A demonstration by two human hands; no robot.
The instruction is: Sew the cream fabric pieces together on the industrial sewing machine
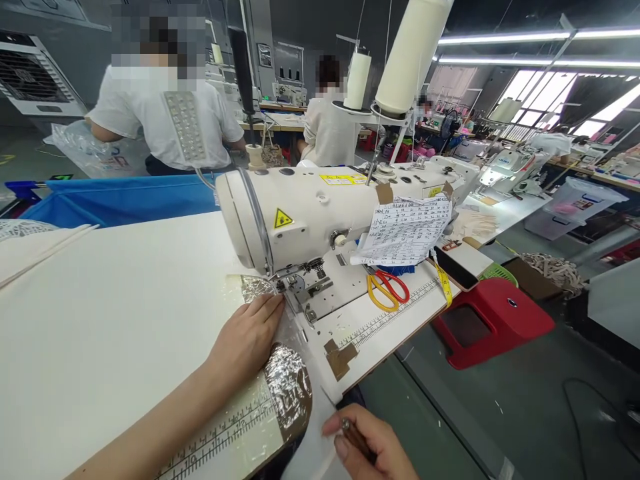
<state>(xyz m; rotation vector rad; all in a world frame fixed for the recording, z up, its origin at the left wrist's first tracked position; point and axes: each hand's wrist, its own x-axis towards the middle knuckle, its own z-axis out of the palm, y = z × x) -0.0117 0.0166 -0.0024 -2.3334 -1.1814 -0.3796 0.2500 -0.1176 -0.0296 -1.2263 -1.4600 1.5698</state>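
Note:
A white industrial sewing machine (pixel 300 207) stands in the middle of the head view. My left hand (pixel 255 327) lies flat on thin white fabric (pixel 316 383), fingers stretched out beside the presser foot area. That fabric runs from the machine over the table's front edge. Below the edge, my right hand (pixel 373 443) is closed around a small brown-handled tool (pixel 356 437) with a metal end; its exact kind I cannot tell. Thumb and forefinger are close to the fabric, but whether they grip it is unclear. The needle is not clearly visible.
Red-and-yellow-handled scissors (pixel 389 291) lie right of the machine, near a yellow tape measure (pixel 443 283) and a phone (pixel 453 268). A handwritten sheet (pixel 403 230) hangs on the machine. A red stool (pixel 493 323) stands to the right. Co-workers (pixel 165 120) sit ahead.

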